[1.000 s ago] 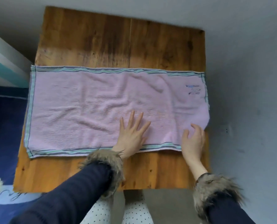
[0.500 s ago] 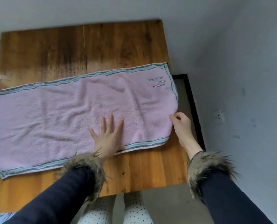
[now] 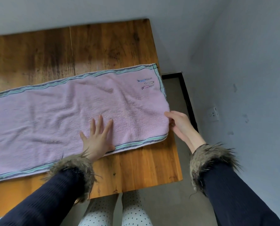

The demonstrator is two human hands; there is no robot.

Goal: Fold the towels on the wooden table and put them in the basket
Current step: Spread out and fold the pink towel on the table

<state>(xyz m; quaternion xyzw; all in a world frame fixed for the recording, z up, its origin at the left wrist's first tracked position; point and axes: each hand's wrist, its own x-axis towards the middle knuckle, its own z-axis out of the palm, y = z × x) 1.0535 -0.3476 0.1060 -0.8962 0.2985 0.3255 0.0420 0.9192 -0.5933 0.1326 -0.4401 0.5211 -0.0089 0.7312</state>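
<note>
A pink towel point(image 3: 57, 118) with green and grey striped borders lies spread lengthwise across the wooden table point(image 3: 111, 44), its left end running out of view. My left hand point(image 3: 98, 136) rests flat on the towel near its front edge, fingers straight and spread. My right hand point(image 3: 178, 123) pinches the towel's right short edge, which curls over the table's right side. No basket is in view.
A grey wall stands close on the right with a socket point(image 3: 214, 113). A dark skirting strip point(image 3: 187, 101) runs along the floor beside the table's right edge. My legs in dotted trousers point(image 3: 116, 211) show below the table's front edge.
The view has swung right, so the towel's left end is out of frame. My right hand moved from above the towel's right part to its right edge and took hold of it.
</note>
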